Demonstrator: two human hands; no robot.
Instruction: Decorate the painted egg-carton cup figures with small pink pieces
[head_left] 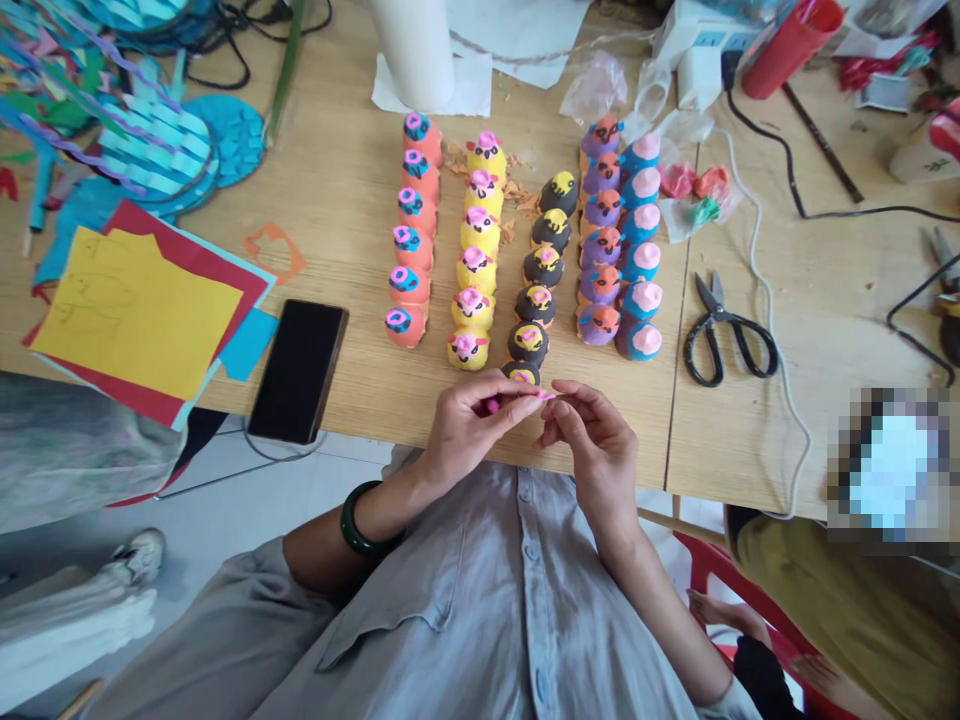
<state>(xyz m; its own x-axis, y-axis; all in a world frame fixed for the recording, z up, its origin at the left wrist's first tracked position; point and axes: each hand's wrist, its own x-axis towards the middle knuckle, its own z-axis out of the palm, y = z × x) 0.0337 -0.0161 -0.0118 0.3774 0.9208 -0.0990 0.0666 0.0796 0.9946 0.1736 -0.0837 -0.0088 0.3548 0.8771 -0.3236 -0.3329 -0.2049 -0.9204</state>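
Note:
A small bit of pink modelling clay (547, 396) is pinched between the thumb and fingertips of my left hand (465, 425). More pink clay (492, 405) shows under that hand's curled fingers. My right hand (604, 460) closes its thumb and forefinger on the other end of the bit. Just beyond my fingers runs a row of black clay figures (528, 342) with yellow and pink tops, its nearest one partly hidden. Rows of yellow figures (472, 305) and orange figures (412, 245) stand to the left. Purple figures (600, 285) and blue figures with pink tops (641, 300) stand to the right.
A phone (298, 370) and stacked coloured paper (142, 310) lie left. Black-handled scissors (720, 335) and a white cable (784, 400) are right. A white cylinder (416, 55) stands behind the rows. Orange scraps (517, 190) lie between figures. People sit at both sides.

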